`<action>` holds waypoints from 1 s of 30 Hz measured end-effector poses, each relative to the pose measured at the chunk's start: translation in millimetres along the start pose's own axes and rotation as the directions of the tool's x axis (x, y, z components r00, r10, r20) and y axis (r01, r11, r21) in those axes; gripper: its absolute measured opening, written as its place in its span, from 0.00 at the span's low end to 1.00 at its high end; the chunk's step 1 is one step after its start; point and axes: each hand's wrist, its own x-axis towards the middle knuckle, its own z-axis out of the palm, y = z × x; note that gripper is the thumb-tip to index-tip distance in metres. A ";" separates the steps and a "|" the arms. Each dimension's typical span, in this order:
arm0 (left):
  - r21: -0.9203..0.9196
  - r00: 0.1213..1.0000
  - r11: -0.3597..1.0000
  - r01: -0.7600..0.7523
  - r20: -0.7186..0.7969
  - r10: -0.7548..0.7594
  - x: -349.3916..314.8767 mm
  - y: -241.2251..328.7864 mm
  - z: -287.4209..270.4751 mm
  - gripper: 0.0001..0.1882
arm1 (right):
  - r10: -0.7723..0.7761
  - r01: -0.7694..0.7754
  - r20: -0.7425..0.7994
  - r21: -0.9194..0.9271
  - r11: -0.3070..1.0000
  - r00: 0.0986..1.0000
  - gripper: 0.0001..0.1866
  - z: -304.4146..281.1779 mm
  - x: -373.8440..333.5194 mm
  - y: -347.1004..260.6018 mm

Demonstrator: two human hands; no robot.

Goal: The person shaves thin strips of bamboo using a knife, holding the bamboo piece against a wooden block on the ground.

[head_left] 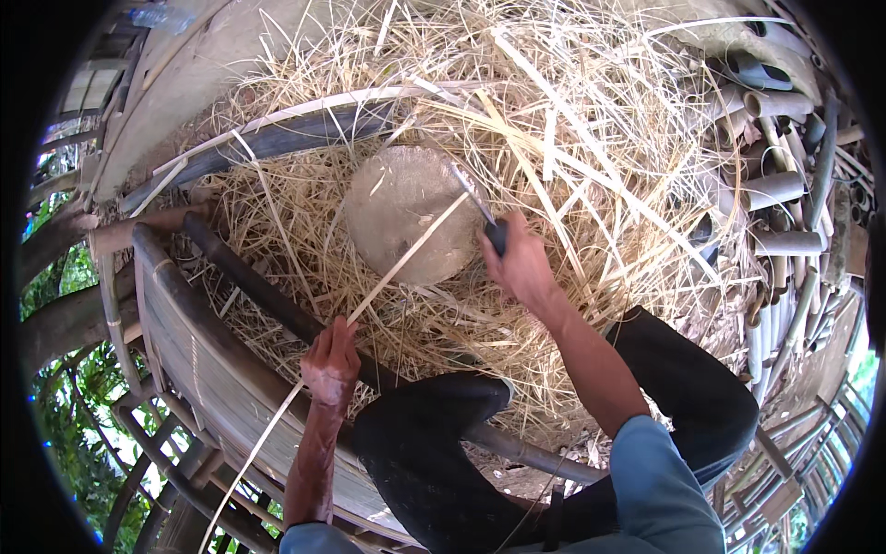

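A long, pale bamboo strip [406,258] runs slantwise from the lower left up to a round chopping block [392,208]. My left hand [330,362] is closed around the strip, left of my knee, and the strip's tail trails down past my forearm. In my right hand [521,258] is the dark handle of a knife [498,236], at the block's right edge. Its narrow blade points up and left over the block, touching or very near the strip's far end. A few small pale chips lie on the block's top.
Thin bamboo shavings [600,138] are heaped around the block. Cut bamboo tubes [775,189] are stacked at the right. A dark bamboo pole [258,286] crosses in front of my legs, beside a curved slatted bench [221,369] at the left. Black-trousered legs [425,443] flank the near side.
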 end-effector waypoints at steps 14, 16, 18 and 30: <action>-0.479 0.973 0.858 0.183 0.215 -0.088 -3.0 -2.6 -60.4 0.08 | 0.147 -0.151 0.038 0.114 0.982 0.988 0.29 -40.1 2.4 -115.6; -0.365 0.953 0.915 0.169 0.299 -0.057 7.9 17.8 -95.0 0.08 | 0.233 -0.207 -0.056 0.296 0.932 0.971 0.29 -47.2 -5.5 -113.0; -0.331 0.977 0.938 0.101 0.209 -0.032 0.6 21.0 -119.5 0.15 | 0.292 -0.239 -0.152 0.293 0.926 0.944 0.27 -60.3 -8.7 -128.1; -0.251 0.956 0.925 0.286 0.013 -0.292 -153.7 -11.3 -276.2 0.35 | 0.019 0.089 -0.308 0.332 0.939 0.951 0.18 -174.3 1.0 -167.4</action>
